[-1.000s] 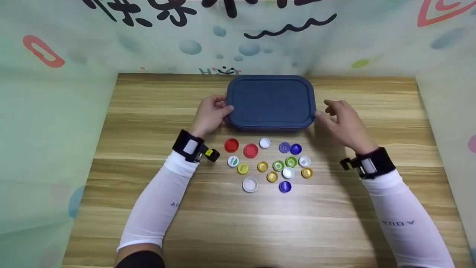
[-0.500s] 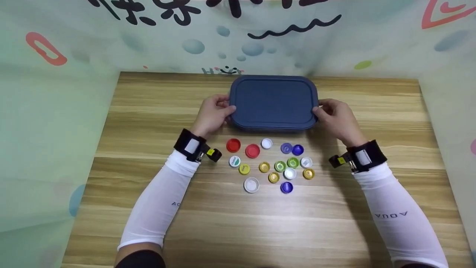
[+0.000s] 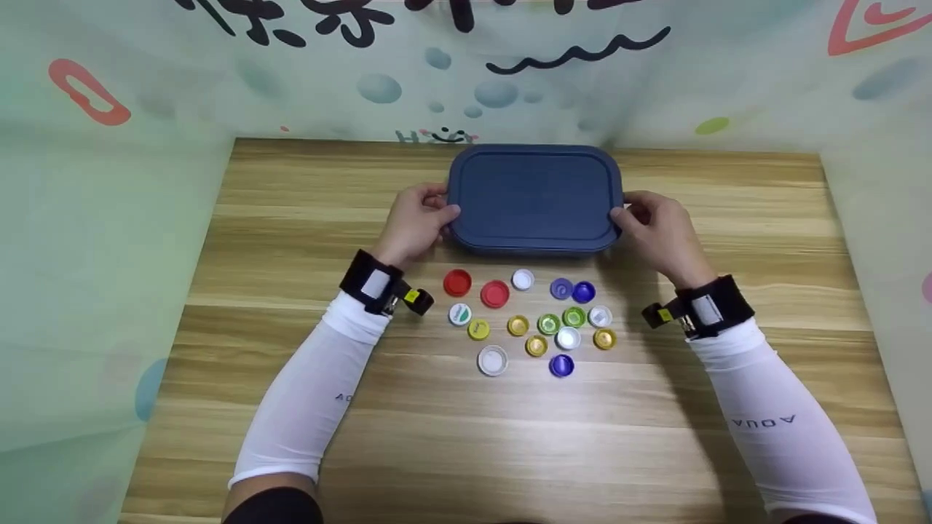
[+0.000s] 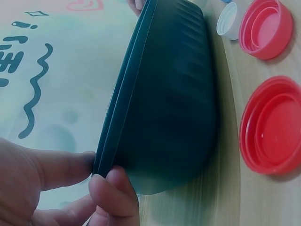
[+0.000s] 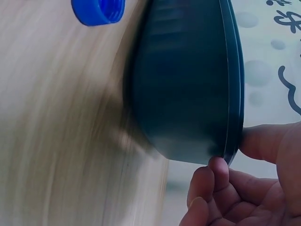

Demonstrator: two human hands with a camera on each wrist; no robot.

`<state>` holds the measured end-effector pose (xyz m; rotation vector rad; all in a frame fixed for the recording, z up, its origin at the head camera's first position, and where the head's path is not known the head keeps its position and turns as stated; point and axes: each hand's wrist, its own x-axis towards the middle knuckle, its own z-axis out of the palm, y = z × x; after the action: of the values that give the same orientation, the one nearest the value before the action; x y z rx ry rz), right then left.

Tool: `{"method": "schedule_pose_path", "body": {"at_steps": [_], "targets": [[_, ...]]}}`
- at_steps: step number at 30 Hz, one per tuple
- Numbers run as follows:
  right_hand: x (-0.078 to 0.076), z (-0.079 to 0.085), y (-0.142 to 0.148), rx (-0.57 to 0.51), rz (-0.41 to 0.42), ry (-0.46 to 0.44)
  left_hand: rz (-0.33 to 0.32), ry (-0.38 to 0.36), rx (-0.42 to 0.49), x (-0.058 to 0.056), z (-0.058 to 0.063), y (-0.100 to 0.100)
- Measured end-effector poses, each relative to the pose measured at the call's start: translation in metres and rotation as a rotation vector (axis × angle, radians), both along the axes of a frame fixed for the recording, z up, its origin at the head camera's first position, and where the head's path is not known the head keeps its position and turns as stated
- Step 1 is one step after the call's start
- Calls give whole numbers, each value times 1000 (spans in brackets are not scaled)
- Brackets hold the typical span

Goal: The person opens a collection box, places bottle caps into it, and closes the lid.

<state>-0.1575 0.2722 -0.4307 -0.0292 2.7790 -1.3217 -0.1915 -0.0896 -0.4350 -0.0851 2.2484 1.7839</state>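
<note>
A dark blue box [image 3: 535, 196] with a fitted lid stands at the back of the wooden table. At its left end my left hand [image 3: 413, 222] pinches the lid's rim, thumb on top and fingers beneath; the left wrist view shows this rim [image 4: 123, 89] between thumb and fingers. My right hand [image 3: 662, 234] grips the opposite end the same way, and in the right wrist view its thumb [image 5: 265, 141] presses the lid's edge from above. In front of the box lie several bottle caps, among them a red cap [image 3: 457, 283] and a blue cap [image 3: 561, 365].
White, yellow and green caps are scattered between my forearms, such as a large white cap [image 3: 493, 360] and a green cap [image 3: 574, 317]. A printed cloth backdrop [image 3: 422, 87] rises right behind the table's [image 3: 437, 451] back edge.
My right hand has moved left and taken hold of the lid's right edge. The left hand keeps its pinch, and the caps lie as before.
</note>
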Motion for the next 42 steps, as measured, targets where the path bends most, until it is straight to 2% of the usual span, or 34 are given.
{"method": "schedule_pose_path", "body": {"at_steps": [9,19,30,36,42], "targets": [[-1,0,-3,21,-10,34,-1,-1,-11,-1,2,-1],[-1,-1,-4,26,-11,26,3,8,-16,-2,0,0],[-1,0,-6,71,-30,80,2,1,-34,-3,0,-2],[0,0,-8,65,-34,109,-16,37,-98,-1,5,-3],[3,8,-9,2,-41,122,-11,77,-148,3,18,-5]]}}
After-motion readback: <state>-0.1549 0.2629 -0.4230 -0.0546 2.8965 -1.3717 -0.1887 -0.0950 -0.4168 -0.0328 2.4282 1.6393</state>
